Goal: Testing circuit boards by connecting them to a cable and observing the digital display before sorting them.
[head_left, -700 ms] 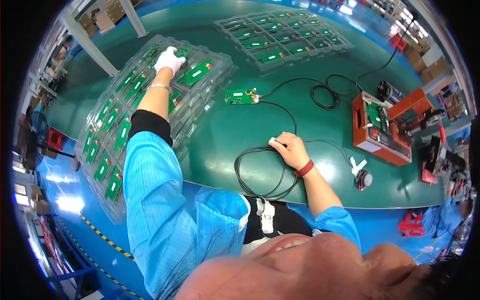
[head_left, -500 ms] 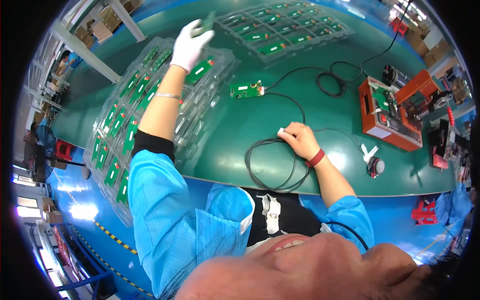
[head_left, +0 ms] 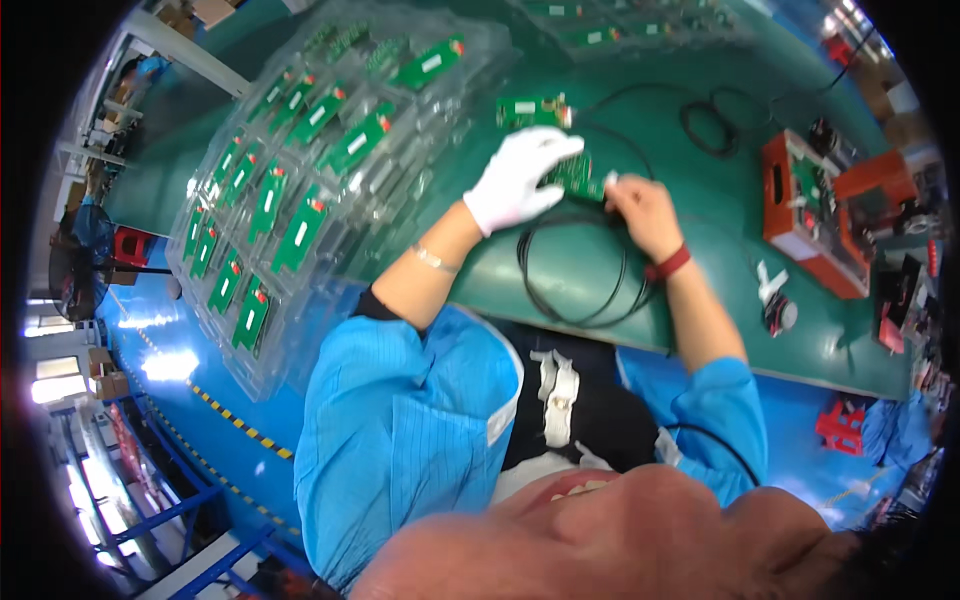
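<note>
My left hand (head_left: 520, 178), in a white glove, is closed on a green circuit board (head_left: 572, 180) above the table. The fingers and thumb grip the board from its left side. Bare, with a red band at its wrist, my right hand (head_left: 645, 208) pinches a small white cable connector (head_left: 611, 181) at the board's right end. Whether the connector is seated cannot be made out. A black cable (head_left: 527, 262) lies in loops below my hands. Just beyond them, a second circuit board (head_left: 532, 111) rests on the green table (head_left: 450, 262) with a cable at its right end.
Stacked clear plastic trays (head_left: 262, 372) with several circuit boards fill the left, overhanging the table's near edge. Another tray (head_left: 660, 18) of boards stands at the far side. To the right are an orange test fixture (head_left: 800, 225) and a small round device (head_left: 780, 315) with white tape.
My left hand has come back from above the left tray with a circuit board, bringing it beside my right hand. My right hand has lifted the connector to the board's end. The view has shifted.
</note>
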The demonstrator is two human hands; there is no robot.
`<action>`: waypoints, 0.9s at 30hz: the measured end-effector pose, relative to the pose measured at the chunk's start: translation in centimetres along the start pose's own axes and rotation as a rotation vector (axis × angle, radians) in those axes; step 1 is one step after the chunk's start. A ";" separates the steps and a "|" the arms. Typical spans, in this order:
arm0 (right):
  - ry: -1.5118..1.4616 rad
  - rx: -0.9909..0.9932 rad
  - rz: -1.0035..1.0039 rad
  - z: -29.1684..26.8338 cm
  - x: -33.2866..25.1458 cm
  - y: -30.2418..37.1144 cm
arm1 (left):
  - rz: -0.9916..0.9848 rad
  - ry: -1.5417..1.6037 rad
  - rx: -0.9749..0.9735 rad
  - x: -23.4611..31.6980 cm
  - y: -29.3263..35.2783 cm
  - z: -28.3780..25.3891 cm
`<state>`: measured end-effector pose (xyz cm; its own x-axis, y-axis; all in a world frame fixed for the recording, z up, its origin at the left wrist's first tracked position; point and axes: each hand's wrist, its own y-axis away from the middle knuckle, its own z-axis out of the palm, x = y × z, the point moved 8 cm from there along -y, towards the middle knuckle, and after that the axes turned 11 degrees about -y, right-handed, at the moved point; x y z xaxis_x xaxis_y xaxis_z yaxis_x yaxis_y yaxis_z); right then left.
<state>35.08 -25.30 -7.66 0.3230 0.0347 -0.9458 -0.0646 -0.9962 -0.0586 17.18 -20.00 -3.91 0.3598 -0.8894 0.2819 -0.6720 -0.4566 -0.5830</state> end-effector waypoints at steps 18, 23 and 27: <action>-0.058 0.002 -0.187 0.5 -2.4 0.2 | -0.054 0.038 -0.008 0.6 -0.4 0.2; 0.026 -0.054 -0.102 0.7 -2.0 0.1 | -0.020 -0.017 -0.034 0.6 -0.3 0.5; -0.002 -0.004 -0.115 0.4 -2.2 0.2 | -0.014 -0.007 -0.024 0.8 -0.6 0.3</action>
<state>33.94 -25.54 -5.77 0.3261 0.1492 -0.9335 -0.0229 -0.9859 -0.1656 18.05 -20.42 -3.63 0.3740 -0.8826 0.2850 -0.6819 -0.4699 -0.5605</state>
